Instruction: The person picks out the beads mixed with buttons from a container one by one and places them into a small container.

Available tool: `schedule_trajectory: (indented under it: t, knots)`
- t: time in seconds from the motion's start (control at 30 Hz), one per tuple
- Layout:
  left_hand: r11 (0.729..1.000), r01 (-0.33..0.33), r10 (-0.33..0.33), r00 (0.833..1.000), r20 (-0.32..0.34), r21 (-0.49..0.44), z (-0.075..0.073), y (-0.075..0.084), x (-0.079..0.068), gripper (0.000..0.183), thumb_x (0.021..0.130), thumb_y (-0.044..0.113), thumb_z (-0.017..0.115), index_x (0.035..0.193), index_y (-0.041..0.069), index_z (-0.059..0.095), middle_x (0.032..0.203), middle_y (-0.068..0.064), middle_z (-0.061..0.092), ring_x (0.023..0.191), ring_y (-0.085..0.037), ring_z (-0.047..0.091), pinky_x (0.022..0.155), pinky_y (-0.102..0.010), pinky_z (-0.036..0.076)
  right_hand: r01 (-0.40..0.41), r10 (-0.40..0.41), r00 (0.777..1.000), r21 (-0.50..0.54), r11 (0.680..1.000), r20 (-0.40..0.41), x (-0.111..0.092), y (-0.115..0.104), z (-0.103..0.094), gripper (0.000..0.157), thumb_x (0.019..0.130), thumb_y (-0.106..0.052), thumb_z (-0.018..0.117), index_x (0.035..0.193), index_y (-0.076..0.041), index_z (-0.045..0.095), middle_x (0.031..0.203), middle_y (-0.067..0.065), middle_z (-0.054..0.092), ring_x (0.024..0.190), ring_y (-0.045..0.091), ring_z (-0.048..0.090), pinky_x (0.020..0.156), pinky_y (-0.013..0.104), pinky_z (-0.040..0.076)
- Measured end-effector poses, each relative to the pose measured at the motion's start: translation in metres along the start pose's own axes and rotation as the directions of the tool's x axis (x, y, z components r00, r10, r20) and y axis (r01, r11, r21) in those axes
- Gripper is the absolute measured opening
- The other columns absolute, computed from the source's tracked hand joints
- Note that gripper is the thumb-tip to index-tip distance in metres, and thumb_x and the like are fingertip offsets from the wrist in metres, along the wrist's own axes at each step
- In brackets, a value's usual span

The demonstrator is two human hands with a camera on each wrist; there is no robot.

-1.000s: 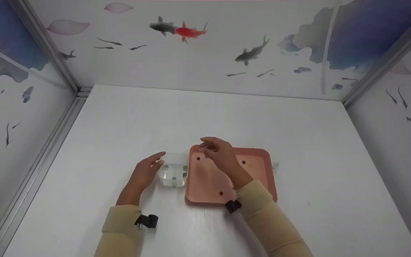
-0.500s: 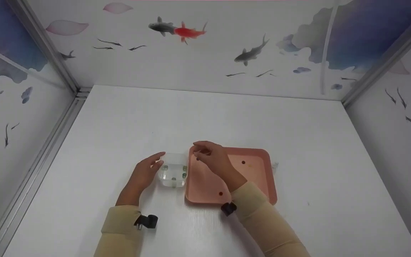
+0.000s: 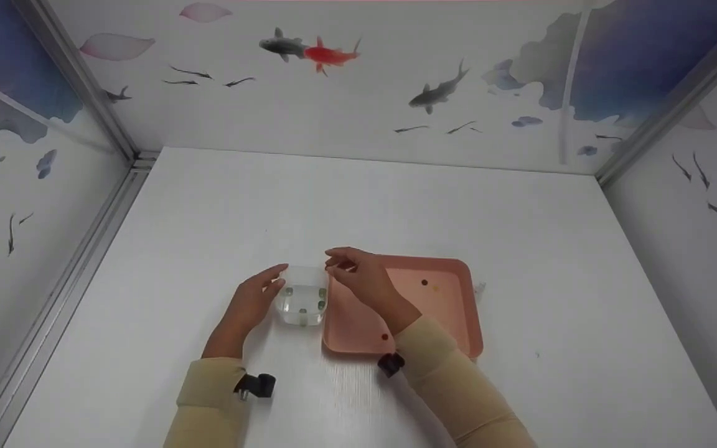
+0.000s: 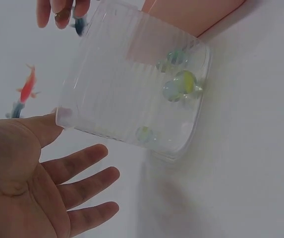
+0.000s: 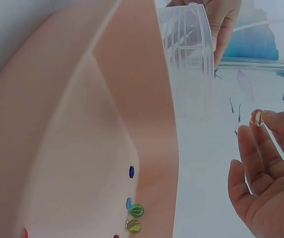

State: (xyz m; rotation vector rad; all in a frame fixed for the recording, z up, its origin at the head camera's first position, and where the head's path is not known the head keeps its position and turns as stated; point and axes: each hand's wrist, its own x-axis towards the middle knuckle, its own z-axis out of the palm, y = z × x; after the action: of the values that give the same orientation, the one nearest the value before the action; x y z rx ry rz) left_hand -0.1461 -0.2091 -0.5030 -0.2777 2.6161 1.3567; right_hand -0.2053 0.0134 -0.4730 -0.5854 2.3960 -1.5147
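Right hand (image 3: 363, 277) pinches one clear-orange marble (image 5: 256, 118) near the box; left hand (image 3: 254, 302) has extended fingers, thumb touching the transparent box (image 4: 104, 84). Inside it lie several marbles (image 4: 185, 82). Just beside, the pink tray (image 3: 358, 320) stands on the white worktop (image 3: 365, 205).

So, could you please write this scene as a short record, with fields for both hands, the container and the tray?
left hand: touches the clear container near its rim
right hand: pinches an orange-streaked marble
container: on the white table, several marbles inside
pink tray: beside the container, holds a green marble and a yellow marble
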Motion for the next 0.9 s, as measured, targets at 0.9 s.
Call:
schedule_trajectory:
  t: [0.9]
  knots:
    - [1.000, 0.014, -0.014, 1.000, 0.013, 0.015, 0.001, -0.001, 0.002, 0.044, 0.103, 0.027, 0.047, 0.146, 0.020, 0.045, 0.145, -0.018, 0.046, 0.136, -0.038, 0.039, 0.111, -0.053, 0.033, 0.100, -0.082, 0.990, -0.160, 0.982, 0.111, 0.008, -0.008, 0.020, 0.031, 0.095, -0.012, 0.063, 0.125, -0.008, 0.064, 0.106, 0.004, 0.070, 0.099, 0.018, 0.066, 0.078, 0.026, 0.056]
